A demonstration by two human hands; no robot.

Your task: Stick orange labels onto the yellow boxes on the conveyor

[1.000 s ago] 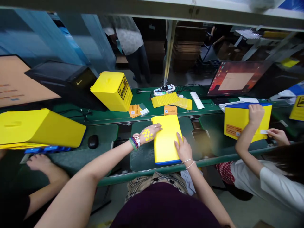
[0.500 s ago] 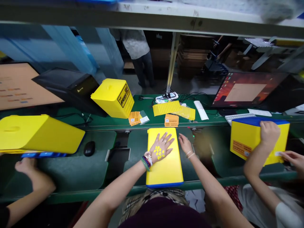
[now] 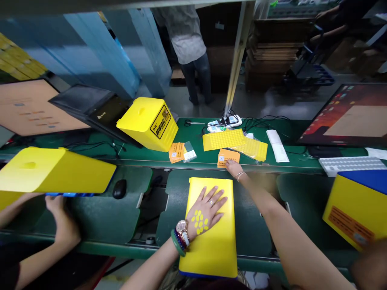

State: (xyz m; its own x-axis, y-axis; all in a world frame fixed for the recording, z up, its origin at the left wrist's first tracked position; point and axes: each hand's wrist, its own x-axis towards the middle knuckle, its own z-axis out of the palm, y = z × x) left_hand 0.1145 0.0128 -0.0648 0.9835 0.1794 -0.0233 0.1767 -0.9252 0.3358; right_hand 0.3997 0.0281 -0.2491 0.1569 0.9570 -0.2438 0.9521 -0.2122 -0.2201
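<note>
A flat yellow box (image 3: pixel 211 245) with a blue bottom edge lies on the green mat in front of me. My left hand (image 3: pixel 205 209) rests flat on its top with fingers spread; several small yellow round stickers sit on the back of that hand. My right hand (image 3: pixel 233 166) reaches forward to a small orange label card (image 3: pixel 225 156) on the green belt, its fingertips touching the card's near edge. Sheets of yellow stickers (image 3: pixel 223 139) lie just beyond the card.
An upright yellow box (image 3: pixel 149 123) with a warning label stands at the back left beside more orange cards (image 3: pixel 177 152). A co-worker's hands (image 3: pixel 62 217) hold a yellow box (image 3: pixel 54 171) at left, near a mouse (image 3: pixel 120 188). Another yellow box (image 3: pixel 356 209) and a monitor (image 3: pixel 350 117) are at right.
My right hand left the yellow box and reached forward to the orange card. My left hand went from gripping the box's side to lying flat on top. The view shifted forward.
</note>
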